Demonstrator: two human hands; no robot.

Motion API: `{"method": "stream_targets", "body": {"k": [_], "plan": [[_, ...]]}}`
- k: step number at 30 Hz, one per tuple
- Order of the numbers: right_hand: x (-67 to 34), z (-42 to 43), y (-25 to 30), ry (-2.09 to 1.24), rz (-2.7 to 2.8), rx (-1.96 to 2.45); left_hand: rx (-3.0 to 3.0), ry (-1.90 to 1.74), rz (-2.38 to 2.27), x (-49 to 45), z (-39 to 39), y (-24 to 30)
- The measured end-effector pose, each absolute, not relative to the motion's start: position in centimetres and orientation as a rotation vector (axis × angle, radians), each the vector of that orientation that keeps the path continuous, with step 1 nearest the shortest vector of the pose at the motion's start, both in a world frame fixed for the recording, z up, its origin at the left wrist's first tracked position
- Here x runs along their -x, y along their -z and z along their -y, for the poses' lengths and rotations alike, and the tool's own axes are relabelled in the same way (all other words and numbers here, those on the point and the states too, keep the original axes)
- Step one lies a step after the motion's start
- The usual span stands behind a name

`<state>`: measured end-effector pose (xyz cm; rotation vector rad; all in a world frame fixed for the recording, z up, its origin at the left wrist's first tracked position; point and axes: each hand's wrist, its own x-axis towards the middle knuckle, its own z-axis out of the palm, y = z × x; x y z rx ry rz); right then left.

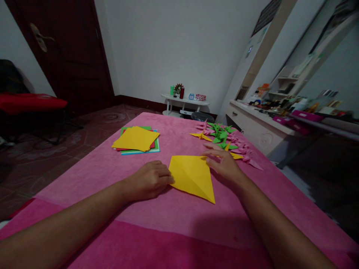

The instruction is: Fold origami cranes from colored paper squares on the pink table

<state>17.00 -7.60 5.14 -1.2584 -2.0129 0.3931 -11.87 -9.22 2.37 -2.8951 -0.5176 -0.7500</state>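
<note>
A yellow square sheet of origami paper (192,173) with crease lines lies turned at an angle on the pink cloth in front of me. My left hand (153,180) is closed, its curled fingertips gripping the sheet's left edge. Over the upper right corner, my right hand (224,164) has its fingers stretched out and apart, the tips touching or just above the paper. Beyond that hand lies a cluster of folded paper cranes, with green ones (220,134), pink ones (244,147) and a yellow one (201,136).
A stack of coloured paper (136,139), yellow on top, sits at the table's far left. The pink cloth (92,179) covers the table. To the right stands a cluttered white dresser (260,127); a red chair (30,102) is at the left, and a small white table (183,99) by the wall.
</note>
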Motion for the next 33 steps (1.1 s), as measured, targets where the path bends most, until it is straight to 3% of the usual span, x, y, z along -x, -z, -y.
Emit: {"method": "stream_targets", "body": {"k": [3,13,17,21,26,29,33], "plan": [[-16.3,9.3,-7.5,-0.775,2.351,1.168,2.964,0.887,0.696,11.9,9.1,-2.2],[-16.7,10.0,-8.8,-1.163,2.296,1.124,3.017,1.250,1.498,11.1,8.5,-2.4],[-16.4,8.6,-6.3,-0.980,2.089,1.224,2.922,1.353,1.726,10.6,6.9,-1.2],[-15.3,6.9,-2.4,-0.800,1.818,1.332,2.697,1.426,1.585,10.8,5.9,-0.3],[-14.7,5.8,-0.2,-0.639,1.692,1.361,2.713,1.001,0.997,10.4,7.4,-1.4],[-14.4,6.2,-0.2,-0.329,1.820,1.394,2.873,0.666,0.654,9.6,8.4,-2.0],[-12.8,8.0,-0.4,-0.019,2.092,1.333,2.977,0.461,0.607,9.1,8.4,-1.8]]}}
